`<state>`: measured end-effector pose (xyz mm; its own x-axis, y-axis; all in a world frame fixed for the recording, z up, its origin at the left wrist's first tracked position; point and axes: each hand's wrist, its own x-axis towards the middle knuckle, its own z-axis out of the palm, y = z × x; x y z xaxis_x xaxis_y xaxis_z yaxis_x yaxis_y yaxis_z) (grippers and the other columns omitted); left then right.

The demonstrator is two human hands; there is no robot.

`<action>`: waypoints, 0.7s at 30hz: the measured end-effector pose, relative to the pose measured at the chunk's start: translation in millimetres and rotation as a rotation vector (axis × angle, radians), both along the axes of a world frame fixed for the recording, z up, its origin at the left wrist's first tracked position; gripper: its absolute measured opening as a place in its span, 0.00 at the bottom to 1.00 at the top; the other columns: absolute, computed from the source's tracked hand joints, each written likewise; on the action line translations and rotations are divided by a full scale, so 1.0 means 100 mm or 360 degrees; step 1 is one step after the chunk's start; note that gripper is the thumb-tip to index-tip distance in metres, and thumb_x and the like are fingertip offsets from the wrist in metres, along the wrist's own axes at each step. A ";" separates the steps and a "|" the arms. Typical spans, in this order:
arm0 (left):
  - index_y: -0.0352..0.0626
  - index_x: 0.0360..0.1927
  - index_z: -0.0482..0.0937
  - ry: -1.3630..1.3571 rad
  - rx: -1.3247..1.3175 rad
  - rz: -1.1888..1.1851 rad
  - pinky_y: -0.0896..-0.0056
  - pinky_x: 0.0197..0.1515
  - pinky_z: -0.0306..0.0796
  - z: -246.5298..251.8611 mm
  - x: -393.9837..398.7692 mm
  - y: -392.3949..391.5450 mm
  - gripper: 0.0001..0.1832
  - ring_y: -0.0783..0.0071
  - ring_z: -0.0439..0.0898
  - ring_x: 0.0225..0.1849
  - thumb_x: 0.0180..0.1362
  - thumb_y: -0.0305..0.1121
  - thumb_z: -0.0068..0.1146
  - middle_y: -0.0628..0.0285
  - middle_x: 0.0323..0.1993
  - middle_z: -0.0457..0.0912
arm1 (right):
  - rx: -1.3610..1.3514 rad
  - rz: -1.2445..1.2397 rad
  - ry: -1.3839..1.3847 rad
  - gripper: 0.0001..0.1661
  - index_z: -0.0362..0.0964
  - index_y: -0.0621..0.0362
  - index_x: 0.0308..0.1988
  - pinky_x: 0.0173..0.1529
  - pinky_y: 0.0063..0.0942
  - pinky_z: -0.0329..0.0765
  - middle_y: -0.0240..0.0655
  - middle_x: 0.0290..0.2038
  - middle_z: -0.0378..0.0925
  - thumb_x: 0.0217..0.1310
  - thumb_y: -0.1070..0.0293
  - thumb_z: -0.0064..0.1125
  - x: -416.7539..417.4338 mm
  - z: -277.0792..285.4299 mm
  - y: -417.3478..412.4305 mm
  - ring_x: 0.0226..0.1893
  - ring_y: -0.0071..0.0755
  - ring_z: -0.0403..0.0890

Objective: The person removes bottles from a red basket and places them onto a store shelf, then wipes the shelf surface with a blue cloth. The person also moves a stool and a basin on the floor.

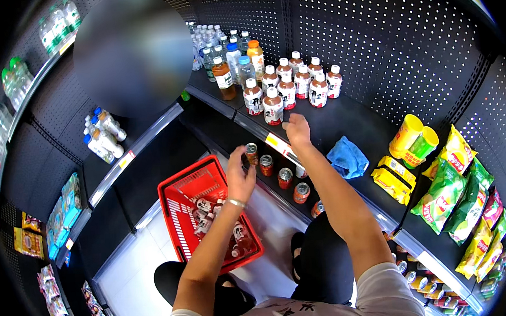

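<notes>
My left hand (240, 176) is over the lower shelf with thumb and fingers apart, beside the end drink can (252, 154) of a row. No clear grip on that can shows. Loosely curled, my right hand (298, 130) is at the upper shelf's front edge, just right of the nearest white-capped bottle (273, 107); its fingertips are partly hidden. That bottle stands upright in a group of matching brown-drink bottles (318, 91). Below my left forearm, a red plastic shopping basket (173, 219) on the floor holds several similar bottles (205, 224), lying at angles.
A crumpled blue cloth (347, 156) lies on the upper shelf. Farther right are yellow snack packs (394, 179) and chip bags (440, 196). Mixed drink bottles (223, 79) stand at the back left. Another shelf (118, 164) runs along the left. A blurred round patch covers the top.
</notes>
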<state>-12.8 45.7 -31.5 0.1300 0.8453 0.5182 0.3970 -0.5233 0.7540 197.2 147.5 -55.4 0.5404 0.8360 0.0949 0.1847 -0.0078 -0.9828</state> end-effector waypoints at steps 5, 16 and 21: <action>0.35 0.64 0.62 -0.0150 -0.0192 -0.0152 0.63 0.61 0.66 -0.04 0.26 0.85 0.34 0.57 0.70 0.61 0.51 0.21 0.58 0.46 0.61 0.70 | 0.0202 0.0047 -0.0401 0.37 0.62 0.67 0.59 0.60 0.35 0.69 0.53 0.55 0.72 0.48 0.69 0.63 -0.02 0.22 0.28 0.56 0.50 0.75; 0.39 0.69 0.51 -0.0307 -0.0334 -0.0376 0.68 0.57 0.69 -0.44 0.83 1.61 0.43 0.66 0.74 0.55 0.50 0.13 0.54 0.53 0.56 0.72 | 0.0133 0.0271 -0.0819 0.36 0.64 0.60 0.56 0.55 0.38 0.74 0.48 0.47 0.73 0.45 0.73 0.66 0.00 0.14 0.32 0.50 0.49 0.77; 0.43 0.68 0.55 -0.0332 -0.0423 -0.0385 0.68 0.59 0.68 -0.19 0.86 1.28 0.42 0.65 0.72 0.59 0.48 0.11 0.53 0.54 0.57 0.72 | 0.0112 0.0286 -0.0898 0.35 0.65 0.61 0.53 0.54 0.43 0.73 0.53 0.47 0.73 0.43 0.73 0.69 -0.04 0.34 -0.01 0.50 0.55 0.73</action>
<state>73.1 174.1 -50.7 0.2566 0.9111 0.3225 0.1106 -0.3592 0.9267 193.1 146.5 -21.7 0.2412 0.8910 0.3847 0.6709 0.1333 -0.7294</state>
